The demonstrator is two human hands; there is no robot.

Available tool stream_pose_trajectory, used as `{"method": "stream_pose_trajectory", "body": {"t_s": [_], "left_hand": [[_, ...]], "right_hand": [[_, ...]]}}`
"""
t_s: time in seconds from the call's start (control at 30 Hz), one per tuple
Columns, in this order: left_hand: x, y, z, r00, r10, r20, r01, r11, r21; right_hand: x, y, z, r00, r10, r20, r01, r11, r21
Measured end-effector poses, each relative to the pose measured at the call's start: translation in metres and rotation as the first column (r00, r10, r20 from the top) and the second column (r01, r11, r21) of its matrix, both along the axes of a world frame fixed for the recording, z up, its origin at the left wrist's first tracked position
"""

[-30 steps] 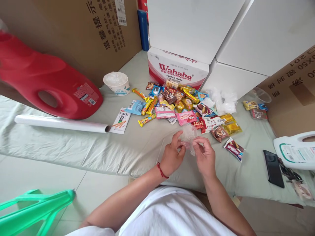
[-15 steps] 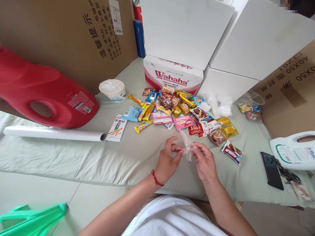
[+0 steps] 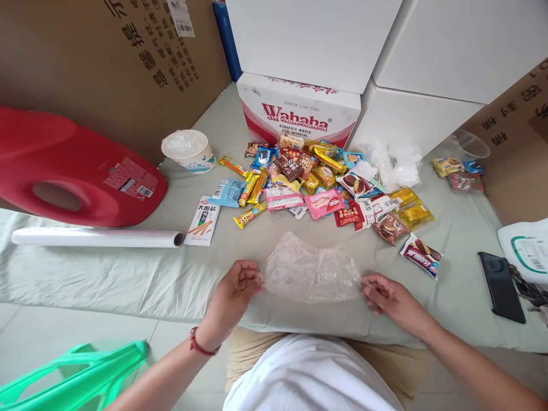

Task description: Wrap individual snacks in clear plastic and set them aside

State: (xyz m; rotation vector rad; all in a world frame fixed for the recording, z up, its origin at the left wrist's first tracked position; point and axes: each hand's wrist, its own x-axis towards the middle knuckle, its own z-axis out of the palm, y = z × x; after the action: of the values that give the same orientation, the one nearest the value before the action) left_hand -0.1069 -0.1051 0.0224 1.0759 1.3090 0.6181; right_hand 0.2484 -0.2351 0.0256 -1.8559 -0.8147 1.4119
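Just below the wrapped snacks (image 3: pixel 292 164), the clear plastic film (image 3: pixel 314 271) went from bunched to spread wide, left hand (image 3: pixel 238 290) and right hand (image 3: pixel 390 300) pinching opposite ends, so basically unfolded.

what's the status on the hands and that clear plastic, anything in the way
Left hand and right hand pinching opposite sides of clear plastic. Plastic spread wide, wrinkled. Snack packets just beyond, none on top of it.

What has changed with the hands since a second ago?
The left hand has moved left and the right hand right, spreading the bunched clear plastic wide between them; both hold its ends. The snack pile and the Wahaha box stayed put.
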Motion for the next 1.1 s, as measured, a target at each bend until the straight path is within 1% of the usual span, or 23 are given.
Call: {"method": "stream_pose_trajectory", "body": {"t_s": [0.07, 0.1, 0.17, 0.23, 0.3, 0.37, 0.4, 0.47, 0.5, 0.53, 0.57, 0.6, 0.63, 0.67, 0.7, 0.77, 0.8, 0.83, 0.9, 0.97, 1.0, 1.03, 1.1], "left_hand": [[-0.016, 0.002, 0.005, 0.985, -0.077, -0.153, 0.078, 0.997, 0.004], [-0.021, 0.004, 0.008, 0.966, -0.082, -0.246, 0.093, 0.995, 0.033], [-0.023, 0.01, 0.012, 0.918, -0.027, -0.397, 0.091, 0.985, 0.143], [-0.014, 0.019, 0.013, 0.899, 0.041, -0.436, 0.096, 0.953, 0.288], [0.005, 0.03, 0.012, 0.915, 0.029, -0.402, 0.158, 0.892, 0.424], [0.029, 0.041, 0.009, 0.915, -0.065, -0.399, 0.282, 0.81, 0.515], [0.04, 0.047, 0.007, 0.898, -0.134, -0.419, 0.362, 0.767, 0.53], [0.056, 0.055, 0.004, 0.845, -0.289, -0.449, 0.507, 0.7, 0.504], [0.06, 0.058, 0.002, 0.83, -0.353, -0.431, 0.542, 0.694, 0.475], [0.062, 0.06, 0.001, 0.837, -0.392, -0.383, 0.538, 0.717, 0.444], [0.061, 0.061, -0.001, 0.866, -0.393, -0.309, 0.494, 0.766, 0.41], [0.059, 0.062, -0.003, 0.906, -0.357, -0.225, 0.419, 0.829, 0.371], [0.056, 0.061, -0.005, 0.944, -0.294, -0.148, 0.328, 0.887, 0.325], [0.052, 0.06, -0.007, 0.97, -0.224, -0.09, 0.24, 0.929, 0.282], [0.049, 0.059, -0.008, 0.984, -0.167, -0.054, 0.175, 0.954, 0.244], [0.046, 0.055, -0.01, 0.994, -0.105, -0.026, 0.109, 0.973, 0.202], [0.046, 0.053, -0.01, 0.996, -0.088, -0.023, 0.091, 0.976, 0.199], [0.046, 0.052, -0.01, 0.997, -0.074, -0.02, 0.076, 0.976, 0.202], [0.05, 0.049, -0.01, 0.999, -0.046, -0.02, 0.049, 0.975, 0.218], [0.054, 0.047, -0.009, 1.0, -0.024, -0.018, 0.028, 0.972, 0.235], [0.056, 0.046, -0.008, 1.0, -0.018, -0.015, 0.021, 0.97, 0.242], [0.058, 0.045, -0.008, 1.0, -0.016, -0.01, 0.018, 0.969, 0.247], [0.06, 0.042, -0.006, 1.0, -0.024, 0.012, 0.02, 0.969, 0.246]], "right_hand": [[0.01, 0.005, 0.007, 0.982, 0.08, 0.17, -0.087, 0.996, 0.035], [0.013, 0.011, 0.011, 0.956, 0.086, 0.281, -0.114, 0.99, 0.085], [0.013, 0.027, 0.02, 0.88, 0.054, 0.472, -0.172, 0.962, 0.21], [0.005, 0.046, 0.025, 0.832, 0.053, 0.552, -0.26, 0.917, 0.303], [-0.009, 0.065, 0.024, 0.824, 0.144, 0.548, -0.372, 0.868, 0.33], [-0.022, 0.082, 0.021, 0.806, 0.276, 0.523, -0.479, 0.824, 0.303], [-0.027, 0.089, 0.019, 0.79, 0.335, 0.514, -0.524, 0.805, 0.28], [-0.032, 0.098, 0.016, 0.764, 0.395, 0.51, -0.571, 0.783, 0.249], [-0.031, 0.1, 0.016, 0.764, 0.392, 0.513, -0.568, 0.785, 0.248], [-0.029, 0.1, 0.016, 0.773, 0.369, 0.516, -0.549, 0.796, 0.254], [-0.025, 0.098, 0.016, 0.788, 0.335, 0.516, -0.517, 0.815, 0.26], [-0.02, 0.095, 0.015, 0.808, 0.299, 0.508, -0.476, 0.839, 0.263], [-0.014, 0.09, 0.014, 0.83, 0.267, 0.49, -0.432, 0.864, 0.26], [-0.007, 0.085, 0.011, 0.852, 0.244, 0.464, -0.391, 0.885, 0.252], [-0.001, 0.081, 0.008, 0.871, 0.228, 0.435, -0.356, 0.903, 0.239], [0.01, 0.073, 0.002, 0.889, 0.211, 0.406, -0.315, 0.926, 0.207], [0.014, 0.07, 0.0, 0.881, 0.201, 0.429, -0.307, 0.931, 0.195], [0.017, 0.069, 0.0, 0.857, 0.18, 0.483, -0.304, 0.933, 0.191], [0.018, 0.072, 0.006, 0.776, 0.107, 0.622, -0.307, 0.925, 0.223], [0.01, 0.079, 0.017, 0.715, 0.033, 0.699, -0.331, 0.896, 0.296], [0.002, 0.085, 0.023, 0.717, 0.021, 0.696, -0.351, 0.874, 0.335], [-0.008, 0.091, 0.027, 0.739, 0.03, 0.673, -0.373, 0.85, 0.371], [-0.033, 0.104, 0.031, 0.797, 0.087, 0.597, -0.413, 0.8, 0.435]]}}
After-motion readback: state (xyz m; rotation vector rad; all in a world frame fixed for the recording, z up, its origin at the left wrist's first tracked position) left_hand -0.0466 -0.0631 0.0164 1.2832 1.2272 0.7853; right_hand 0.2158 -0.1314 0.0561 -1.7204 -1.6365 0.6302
